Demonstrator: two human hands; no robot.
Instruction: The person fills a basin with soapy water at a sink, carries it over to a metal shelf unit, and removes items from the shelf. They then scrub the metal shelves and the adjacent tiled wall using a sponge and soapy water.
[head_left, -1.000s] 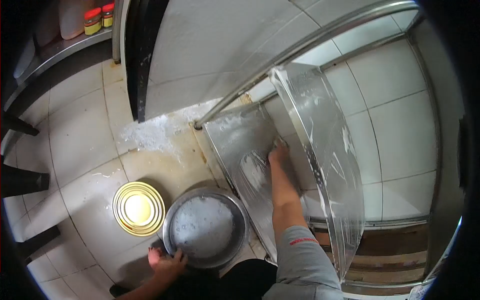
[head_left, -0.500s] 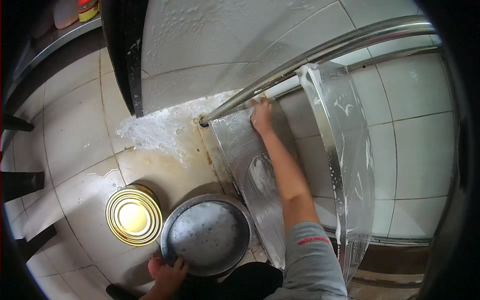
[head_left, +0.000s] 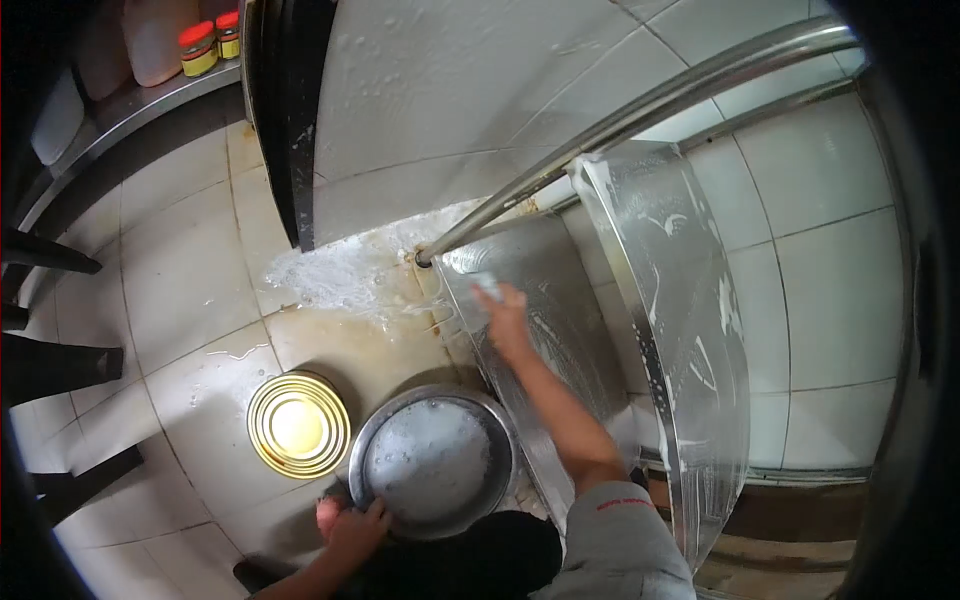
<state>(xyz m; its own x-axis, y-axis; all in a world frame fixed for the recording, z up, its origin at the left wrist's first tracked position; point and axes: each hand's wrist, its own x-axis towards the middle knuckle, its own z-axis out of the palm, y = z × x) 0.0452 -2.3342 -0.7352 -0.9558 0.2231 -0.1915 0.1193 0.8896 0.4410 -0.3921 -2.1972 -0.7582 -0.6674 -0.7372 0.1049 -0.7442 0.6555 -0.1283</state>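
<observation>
My right hand (head_left: 508, 322) is closed against the soapy lower metal shelf (head_left: 555, 290), near its far left corner. A small pale, foamy pad (head_left: 487, 286) shows at its fingertips; its exact kind is unclear. At the bottom, my left hand (head_left: 358, 530) has its fingers bent over the rim of a round metal basin (head_left: 508, 425). Greyish water with suds fills much of the basin. Beside that hand's thumb side is a pinkish-red thing (head_left: 328, 514), partly hidden. A gold-coloured round tin (head_left: 299, 425) stands just left of the basin.
Foamy water (head_left: 335, 275) lies on the tiled floor. A metal rail (head_left: 600, 135) and a raised, soapy metal panel (head_left: 680, 330) stand around the shelf. Dark legs (head_left: 65, 365) jut in at left. Red-lidded jars (head_left: 198, 50) sit on a rack, upper left.
My right hand has moved from the shelf's far edge back toward me and left, across its surface. My left hand stays at the basin rim. The whole view has shifted slightly.
</observation>
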